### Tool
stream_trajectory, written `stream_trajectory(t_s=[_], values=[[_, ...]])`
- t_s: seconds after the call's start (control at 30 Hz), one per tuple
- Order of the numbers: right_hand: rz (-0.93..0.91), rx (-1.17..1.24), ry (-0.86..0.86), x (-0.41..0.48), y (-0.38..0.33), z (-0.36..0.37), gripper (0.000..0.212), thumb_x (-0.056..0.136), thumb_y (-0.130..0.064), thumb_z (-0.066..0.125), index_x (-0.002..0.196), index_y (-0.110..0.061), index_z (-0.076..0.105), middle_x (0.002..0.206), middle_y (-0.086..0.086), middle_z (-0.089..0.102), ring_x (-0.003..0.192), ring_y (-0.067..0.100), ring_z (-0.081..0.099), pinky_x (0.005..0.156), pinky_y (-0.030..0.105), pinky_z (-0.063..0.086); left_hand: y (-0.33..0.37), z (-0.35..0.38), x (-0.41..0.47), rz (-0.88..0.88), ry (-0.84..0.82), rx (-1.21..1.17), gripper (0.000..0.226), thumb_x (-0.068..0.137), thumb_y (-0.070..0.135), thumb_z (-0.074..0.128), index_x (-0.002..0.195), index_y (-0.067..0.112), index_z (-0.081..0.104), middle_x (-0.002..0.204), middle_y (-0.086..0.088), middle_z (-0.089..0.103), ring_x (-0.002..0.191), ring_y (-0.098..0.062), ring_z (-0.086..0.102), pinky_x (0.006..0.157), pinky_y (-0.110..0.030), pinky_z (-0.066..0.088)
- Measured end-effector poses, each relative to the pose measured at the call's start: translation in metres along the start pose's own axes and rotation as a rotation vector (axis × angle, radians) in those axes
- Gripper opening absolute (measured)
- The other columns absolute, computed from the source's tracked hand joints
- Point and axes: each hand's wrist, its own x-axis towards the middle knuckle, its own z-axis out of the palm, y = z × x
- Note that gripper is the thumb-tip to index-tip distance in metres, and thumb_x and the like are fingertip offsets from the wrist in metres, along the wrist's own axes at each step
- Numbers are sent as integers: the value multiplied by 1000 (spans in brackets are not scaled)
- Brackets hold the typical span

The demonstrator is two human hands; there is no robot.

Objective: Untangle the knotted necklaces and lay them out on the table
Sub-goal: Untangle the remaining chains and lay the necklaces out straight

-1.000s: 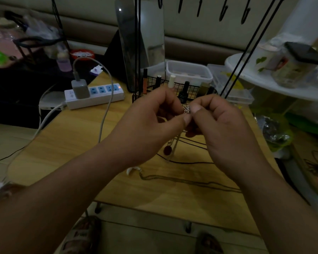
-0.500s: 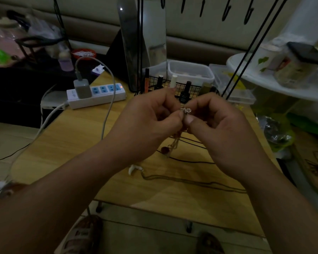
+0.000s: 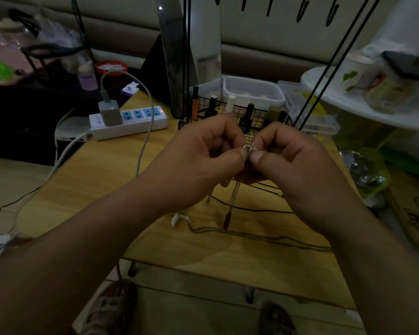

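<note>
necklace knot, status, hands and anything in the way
Left hand and right hand pinch the knot above the table. Red pendant dangles below. Another necklace lies on the table. Nothing blocks the hands.

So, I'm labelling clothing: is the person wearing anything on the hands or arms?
No. The left hand and right hand are ungloved, with no ring, watch or bracelet showing. Both forearms are bare to the frame edge, no sleeves; thumbnails look short, unpainted.
</note>
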Motion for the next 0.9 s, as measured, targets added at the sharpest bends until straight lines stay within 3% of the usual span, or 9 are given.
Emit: stream_trajectory(t_s=[0.13,0.23,0.33,0.4,0.57,0.67,0.73,0.8,0.9], values=[[-35,-63,24,0,2,0,14,85,-22,64,93,-10,62,90,19,65,88,35,65,74,44,58,2,0,-1,11,-12,47,5,97,5,66,99,9,64,75,-6,67,64,-19,64,61,-26,54],[19,80,0,2,3,1,12,82,-19,63,90,-10,60,83,9,63,82,26,65,76,36,57,3,3,-3,44,-7,88,5,94,12,67,96,10,63,79,-6,64,67,-24,62,58,-34,53],[86,281,-93,1,5,2,14,88,-17,64,98,-9,59,87,1,67,88,19,68,83,36,58,3,5,-2,71,19,106,10,90,19,67,92,11,61,78,-6,62,65,-18,59,57,-33,51],[113,345,-112,1,3,1,16,93,-17,67,101,-6,58,87,1,69,85,19,68,80,33,58,3,3,-2,62,21,69,6,93,12,67,92,10,61,78,-5,62,66,-11,58,60,-25,51],[196,426,-126,1,-1,0,8,101,-6,51,98,-5,58,82,10,66,76,24,68,73,36,60,0,-2,1,-6,10,-65,7,97,8,61,91,11,62,78,0,63,70,-17,61,66,-30,54],[215,419,-145,2,1,3,8,98,-6,51,94,-7,57,78,9,66,69,24,66,65,37,58,0,2,-1,-5,20,5,8,97,10,63,89,9,62,72,5,62,65,-11,59,62,-25,51],[197,395,-125,1,1,3,8,96,-5,52,93,-8,57,73,4,63,61,19,59,54,33,51,0,5,-3,14,24,67,9,95,13,67,91,8,62,69,7,60,61,-8,55,57,-23,47],[172,355,-87,1,1,1,7,98,-3,53,95,-6,58,73,3,62,54,15,48,45,26,36,0,5,-4,31,30,98,9,95,18,70,94,12,64,74,3,64,60,-19,53,55,-28,45],[131,278,-39,1,2,-2,4,99,-4,56,101,-3,60,78,6,65,51,13,38,44,25,25,-4,5,-2,25,48,143,9,95,24,71,98,17,66,79,1,67,66,-33,55,54,-29,43]])
